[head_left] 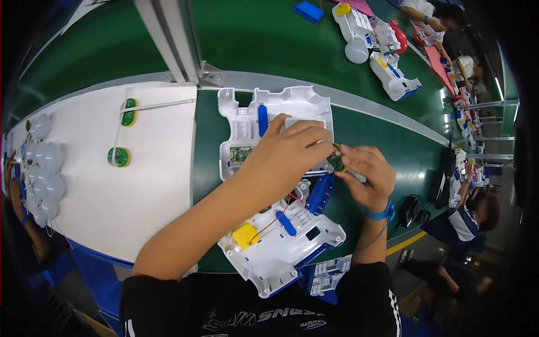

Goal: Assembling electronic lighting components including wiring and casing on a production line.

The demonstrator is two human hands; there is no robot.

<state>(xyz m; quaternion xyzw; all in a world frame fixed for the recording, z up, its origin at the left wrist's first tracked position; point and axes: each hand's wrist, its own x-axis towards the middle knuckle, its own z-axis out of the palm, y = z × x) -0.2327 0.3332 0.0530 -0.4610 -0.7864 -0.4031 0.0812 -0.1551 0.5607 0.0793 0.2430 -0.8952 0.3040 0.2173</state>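
Observation:
My right hand [368,171] pinches a small green circuit board [336,161] between thumb and fingers. Against the board's left side, the bent fingers of my left hand [300,143] are closed; what they grip is hidden. My left hand is over an opened white plastic housing [281,103] with a blue strip [262,119] and a green board [240,154] inside. Nearer me lies another white housing half [281,261], holding a yellow block [245,235], a blue strip [286,223] and thin red wires. A blue part [320,194] sits between the halves.
On a white sheet [157,208] at left lie two small green boards [128,112] with white cables. White globes [48,163] cluster farther left. A metal post [168,39] rises behind. Beyond the rail are more white housings [353,25]. A corded blue wrist strap [382,212] circles my right wrist.

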